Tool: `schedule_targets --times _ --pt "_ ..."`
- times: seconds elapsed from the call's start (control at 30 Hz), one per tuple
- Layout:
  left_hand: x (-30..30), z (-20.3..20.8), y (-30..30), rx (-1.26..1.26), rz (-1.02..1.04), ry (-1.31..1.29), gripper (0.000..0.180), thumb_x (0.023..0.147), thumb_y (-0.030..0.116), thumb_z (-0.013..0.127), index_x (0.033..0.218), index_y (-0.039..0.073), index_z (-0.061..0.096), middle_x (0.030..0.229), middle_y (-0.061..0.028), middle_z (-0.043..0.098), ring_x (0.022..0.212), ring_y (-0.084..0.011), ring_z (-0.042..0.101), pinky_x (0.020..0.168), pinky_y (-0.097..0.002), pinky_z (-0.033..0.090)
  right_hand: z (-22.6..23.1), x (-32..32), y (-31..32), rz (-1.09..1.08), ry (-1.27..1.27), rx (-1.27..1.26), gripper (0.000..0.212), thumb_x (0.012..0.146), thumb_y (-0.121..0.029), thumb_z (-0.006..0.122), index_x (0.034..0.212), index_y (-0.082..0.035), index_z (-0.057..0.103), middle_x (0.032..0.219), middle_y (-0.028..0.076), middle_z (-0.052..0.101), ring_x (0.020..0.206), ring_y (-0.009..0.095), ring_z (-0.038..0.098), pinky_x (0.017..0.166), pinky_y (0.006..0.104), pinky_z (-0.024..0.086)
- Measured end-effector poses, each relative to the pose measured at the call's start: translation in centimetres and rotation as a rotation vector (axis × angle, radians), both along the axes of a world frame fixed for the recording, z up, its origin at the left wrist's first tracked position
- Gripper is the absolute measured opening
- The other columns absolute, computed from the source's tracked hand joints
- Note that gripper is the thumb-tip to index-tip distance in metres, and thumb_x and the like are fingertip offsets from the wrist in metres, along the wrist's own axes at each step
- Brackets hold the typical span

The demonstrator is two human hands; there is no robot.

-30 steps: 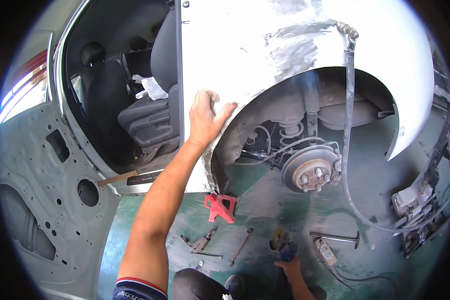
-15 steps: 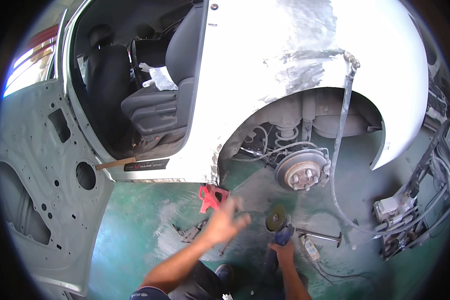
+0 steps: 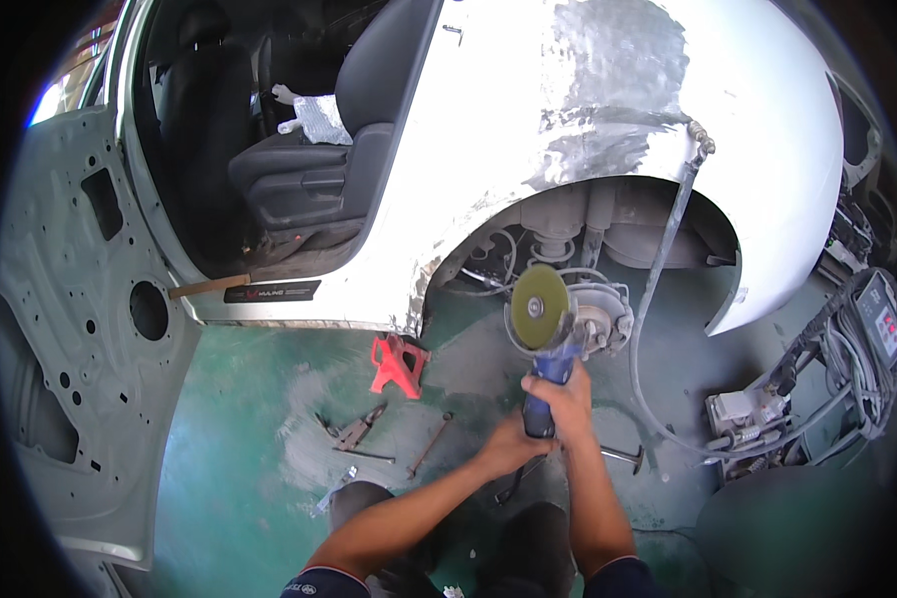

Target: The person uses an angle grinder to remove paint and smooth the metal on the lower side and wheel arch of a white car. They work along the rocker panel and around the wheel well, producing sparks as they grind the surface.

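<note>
Grinder (image 3: pixel 558 365) points disc-up between both hands, in front of the wheel arch (image 3: pixel 508 221), its yellowish disc (image 3: pixel 540 302) turned toward the camera and partly covering the brake rotor (image 3: pixel 611 307) in this view. The right hand (image 3: pixel 571 399) is gripping the blue body, thumb laid across it. The left hand (image 3: pixel 508 446) is closed about the rear end; its fingers are partly hidden, so how far they wrap round is hard to tell. Above, the white panel (image 3: pixel 468 179) bears a grey, dull patch (image 3: pixel 623 60). A clamp (image 3: pixel 701 138) sits near the arch's edge, and a hose (image 3: pixel 660 279) hangs from it, curving down to a machine (image 3: pixel 738 409) at the right. On the green floor (image 3: pixel 229 429) lie pliers (image 3: pixel 357 429), a thin bar (image 3: pixel 431 446) and, right of the hands, a T-shaped bar (image 3: pixel 623 455). A red stand (image 3: pixel 399 366) stands below the panel's lower corner. At left, the door (image 3: pixel 90 299) is open beside a dark seat (image 3: pixel 309 189) with a white bundle (image 3: pixel 321 120) on it.
</note>
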State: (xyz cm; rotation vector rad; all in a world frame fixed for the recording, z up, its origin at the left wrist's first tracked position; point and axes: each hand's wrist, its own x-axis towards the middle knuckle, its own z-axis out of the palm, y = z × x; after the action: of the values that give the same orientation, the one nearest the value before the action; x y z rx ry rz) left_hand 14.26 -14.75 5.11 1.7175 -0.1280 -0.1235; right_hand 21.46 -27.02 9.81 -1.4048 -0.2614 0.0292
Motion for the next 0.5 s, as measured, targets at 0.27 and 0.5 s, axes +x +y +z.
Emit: schedule_targets --times 0.27,0.5 --pt "3.9 2.8 -3.5 -0.309 -0.074 -0.213 0.063 0.085 0.015 0.084 0.138 -0.002 0.053 0.126 -0.0126 0.066 0.119 -0.0230 0.064 0.103 -0.0372 0.050 7.7 1.6 -1.5 -0.159 -0.262 -0.420 0.062 0.071 -0.023 0.090 0.118 0.003 0.060 0.101 0.014 0.072 0.089 0.023 0.068 0.085 0.0369 0.055" --pt "6.4 6.6 -1.3 -0.484 -0.371 0.021 0.077 0.090 0.021 0.081 0.152 -0.001 0.042 0.144 -0.0076 0.055 0.135 -0.0206 0.051 0.115 -0.0373 0.040 11.4 1.3 -3.3 -0.284 -0.313 -0.728 0.063 0.066 -0.028 0.085 0.113 0.004 0.057 0.094 0.024 0.072 0.088 0.040 0.072 0.082 0.0456 0.056"
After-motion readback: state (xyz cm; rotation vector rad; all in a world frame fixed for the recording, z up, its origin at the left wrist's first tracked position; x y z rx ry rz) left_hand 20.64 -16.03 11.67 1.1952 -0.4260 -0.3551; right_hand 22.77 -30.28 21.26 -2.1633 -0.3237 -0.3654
